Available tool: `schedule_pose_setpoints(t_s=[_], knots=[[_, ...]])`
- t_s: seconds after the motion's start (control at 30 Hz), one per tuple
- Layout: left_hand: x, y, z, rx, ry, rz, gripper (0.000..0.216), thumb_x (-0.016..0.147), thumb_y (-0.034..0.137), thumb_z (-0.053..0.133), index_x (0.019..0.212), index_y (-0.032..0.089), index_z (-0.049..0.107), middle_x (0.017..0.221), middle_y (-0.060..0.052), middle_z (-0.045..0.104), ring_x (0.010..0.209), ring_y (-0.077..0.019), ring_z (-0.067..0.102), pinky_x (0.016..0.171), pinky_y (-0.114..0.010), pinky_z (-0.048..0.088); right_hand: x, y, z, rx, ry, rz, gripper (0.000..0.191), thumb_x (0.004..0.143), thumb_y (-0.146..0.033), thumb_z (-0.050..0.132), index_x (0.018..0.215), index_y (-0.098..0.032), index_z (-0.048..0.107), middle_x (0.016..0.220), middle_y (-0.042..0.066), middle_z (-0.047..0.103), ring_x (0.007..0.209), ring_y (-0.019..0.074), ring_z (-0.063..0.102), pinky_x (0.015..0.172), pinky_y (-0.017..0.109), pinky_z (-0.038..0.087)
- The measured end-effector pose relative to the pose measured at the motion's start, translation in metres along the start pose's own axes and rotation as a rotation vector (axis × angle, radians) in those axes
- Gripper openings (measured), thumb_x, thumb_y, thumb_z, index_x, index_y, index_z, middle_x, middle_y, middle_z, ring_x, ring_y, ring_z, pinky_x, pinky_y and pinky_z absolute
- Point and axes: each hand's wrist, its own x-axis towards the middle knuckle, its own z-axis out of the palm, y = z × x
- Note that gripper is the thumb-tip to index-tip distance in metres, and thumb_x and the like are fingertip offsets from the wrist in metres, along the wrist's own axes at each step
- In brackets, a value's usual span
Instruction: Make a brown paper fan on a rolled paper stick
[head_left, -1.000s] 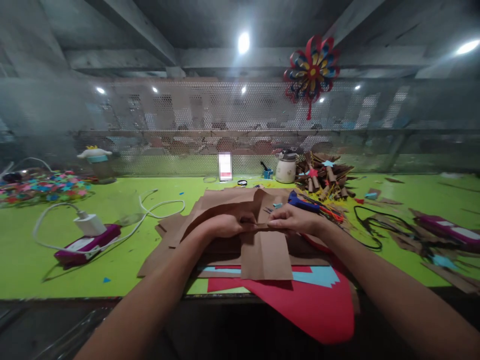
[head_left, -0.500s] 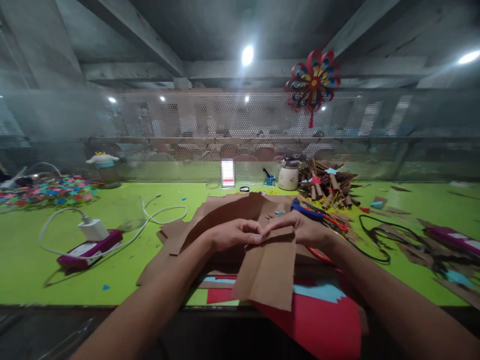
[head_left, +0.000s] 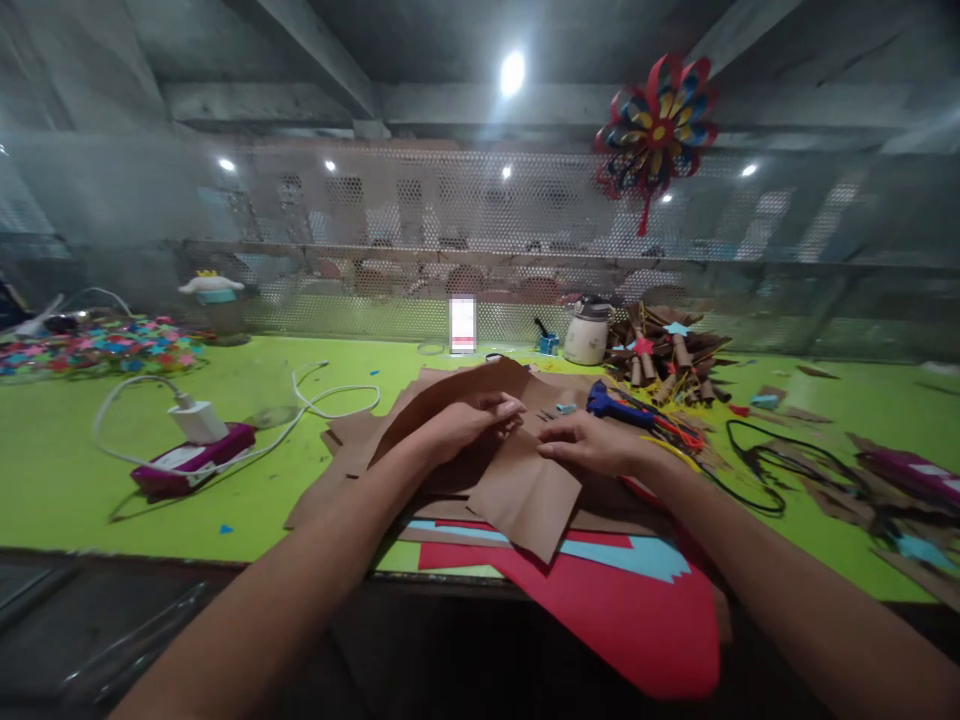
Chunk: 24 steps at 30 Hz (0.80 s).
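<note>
A creased piece of brown kraft paper point(head_left: 525, 500) lies tilted across a stack of larger brown sheets point(head_left: 420, 440), its lower corner over red and light blue paper. My left hand point(head_left: 472, 425) hovers by its upper left end, with loosely curled fingers a little apart and no paper visible between them. At its upper right edge is my right hand point(head_left: 589, 440), thumb and fingers apart, seemingly touching the paper. Whether the fingertips press on it is hard to see. Red paper point(head_left: 622, 630) hangs over the table's front edge, with light blue paper point(head_left: 637, 558) on top.
A blue-handled tool point(head_left: 611, 402) lies right of the stack. Behind are a white jar point(head_left: 586, 335) and a pile of brown paper rolls point(head_left: 667, 355). Left are a purple power strip point(head_left: 191, 465) with a white cable and many coloured paper stars point(head_left: 112, 345). Black cable point(head_left: 750, 460) lies right.
The creased brown paper has gone from being held up between both hands to lying slanted on the stack. My hands have moved apart slightly. The view has tilted down.
</note>
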Motion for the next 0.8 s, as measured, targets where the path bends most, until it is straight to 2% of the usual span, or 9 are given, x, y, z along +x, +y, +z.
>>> schedule_pose_setpoints(t_s=[0.07, 0.17, 0.23, 0.47, 0.63, 0.8], knots=[[0.002, -0.005, 0.002, 0.208, -0.035, 0.057, 0.03, 0.08, 0.042, 0.054, 0.093, 0.016, 0.064, 0.086, -0.003, 0.062, 0.078, -0.0145, 0.053, 0.073, -0.024, 0.039, 0.004, 0.003, 0.003, -0.16, 0.011, -0.03, 0.031, 0.086, -0.038, 0.05, 0.087, -0.011, 0.065, 0.074, 0.003, 0.062, 0.066, 0.0138, 0.051, 0.059, 0.024, 0.037], [0.006, -0.015, 0.005, 0.579, -0.169, 0.171, 0.026, 0.08, 0.037, 0.055, 0.091, 0.017, 0.068, 0.08, -0.003, 0.063, 0.073, -0.0149, 0.053, 0.067, -0.024, 0.038, 0.009, 0.002, 0.008, -0.258, 0.014, -0.047, 0.031, 0.087, -0.035, 0.047, 0.088, -0.011, 0.066, 0.076, 0.006, 0.064, 0.068, 0.0145, 0.053, 0.061, 0.024, 0.038], [0.01, -0.022, 0.006, 0.688, -0.215, 0.21, 0.026, 0.081, 0.036, 0.054, 0.089, 0.016, 0.069, 0.077, -0.003, 0.062, 0.07, -0.0143, 0.052, 0.064, -0.023, 0.037, 0.01, 0.002, 0.012, -0.32, 0.033, -0.046, 0.028, 0.086, -0.032, 0.049, 0.086, -0.011, 0.066, 0.076, 0.007, 0.065, 0.067, 0.0144, 0.054, 0.06, 0.024, 0.038], [0.018, -0.039, 0.009, 0.783, -0.226, 0.2, 0.021, 0.082, 0.03, 0.054, 0.084, 0.017, 0.069, 0.073, -0.002, 0.062, 0.066, -0.0131, 0.052, 0.06, -0.022, 0.036, 0.009, 0.011, 0.019, -0.43, 0.076, -0.101, 0.017, 0.084, -0.023, 0.052, 0.085, -0.012, 0.064, 0.078, 0.007, 0.064, 0.069, 0.0142, 0.054, 0.063, 0.024, 0.039], [0.014, -0.029, 0.014, 0.808, -0.225, 0.213, 0.012, 0.079, 0.019, 0.055, 0.079, 0.016, 0.067, 0.079, -0.002, 0.062, 0.071, -0.0128, 0.051, 0.064, -0.021, 0.037, 0.008, 0.018, 0.018, -0.45, 0.064, -0.112, 0.015, 0.084, -0.023, 0.052, 0.086, -0.014, 0.064, 0.081, 0.007, 0.064, 0.072, 0.0145, 0.054, 0.065, 0.024, 0.04], [0.012, -0.023, 0.014, 0.833, -0.242, 0.2, 0.013, 0.079, 0.017, 0.054, 0.082, 0.016, 0.067, 0.072, -0.001, 0.06, 0.065, -0.0121, 0.049, 0.06, -0.021, 0.036, 0.006, 0.018, 0.016, -0.495, 0.073, -0.133, 0.015, 0.085, -0.022, 0.053, 0.088, -0.014, 0.065, 0.082, 0.007, 0.065, 0.072, 0.0148, 0.055, 0.067, 0.024, 0.039]])
